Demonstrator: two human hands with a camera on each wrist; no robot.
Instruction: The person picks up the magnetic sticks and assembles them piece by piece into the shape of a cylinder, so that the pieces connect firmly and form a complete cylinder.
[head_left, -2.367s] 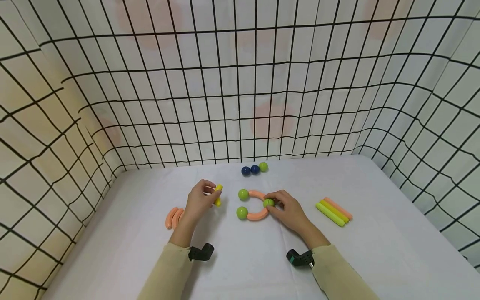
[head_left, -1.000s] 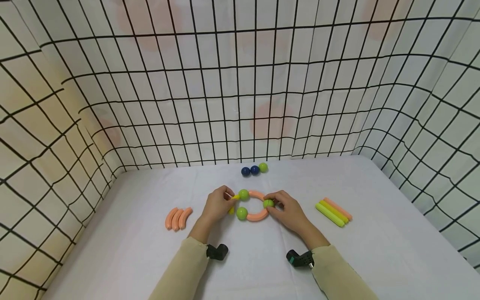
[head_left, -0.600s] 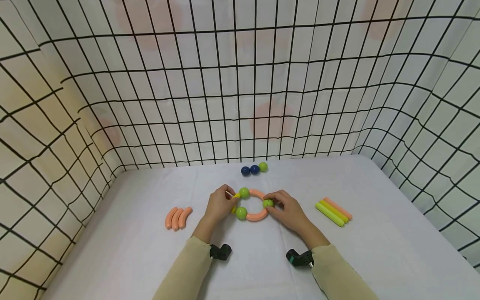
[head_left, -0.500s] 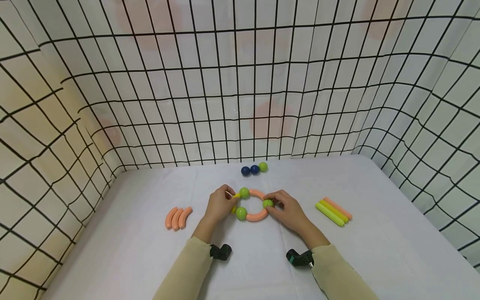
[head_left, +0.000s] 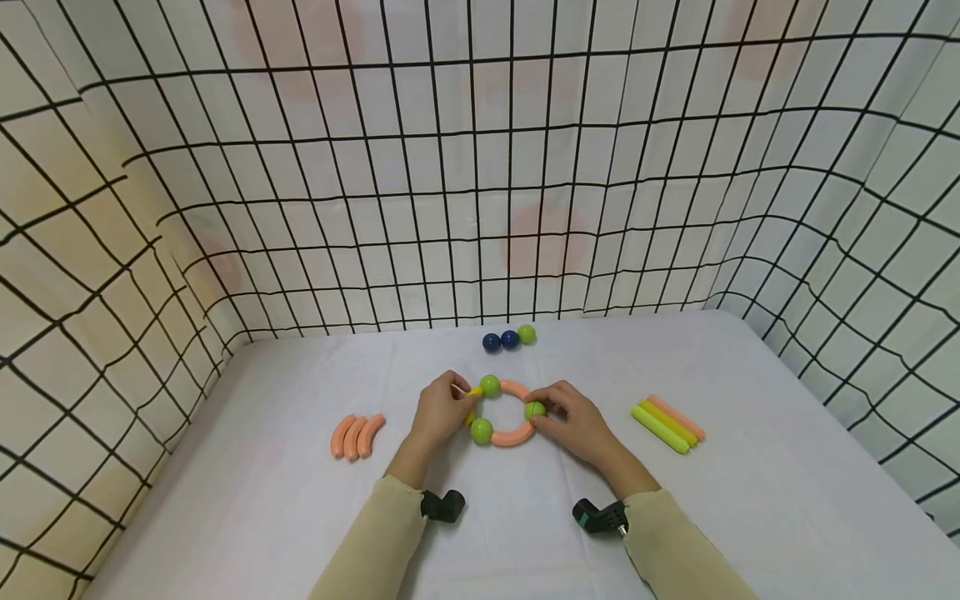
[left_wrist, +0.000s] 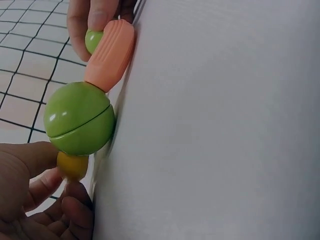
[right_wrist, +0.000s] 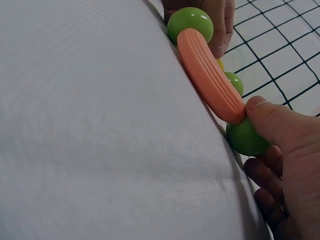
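In the head view, two curved orange pieces and three green balls form a ring on the white table. My left hand pinches a yellow curved piece, whose ends touch the upper-left green ball and the lower-left green ball; its middle is hidden by the fingers. My right hand grips the right green ball, where both orange pieces meet. In the right wrist view, thumb and fingers lie on either side of that ball.
Several curved orange pieces lie at the left. Two dark blue balls and a green ball stand in a row behind the ring. Yellow, lime and orange sticks lie at the right. A black-lined grid backdrop surrounds the table.
My left hand has carried the yellow piece rightward against the two left green balls. These balls now stand slightly farther apart. My right hand has stayed on its ball.
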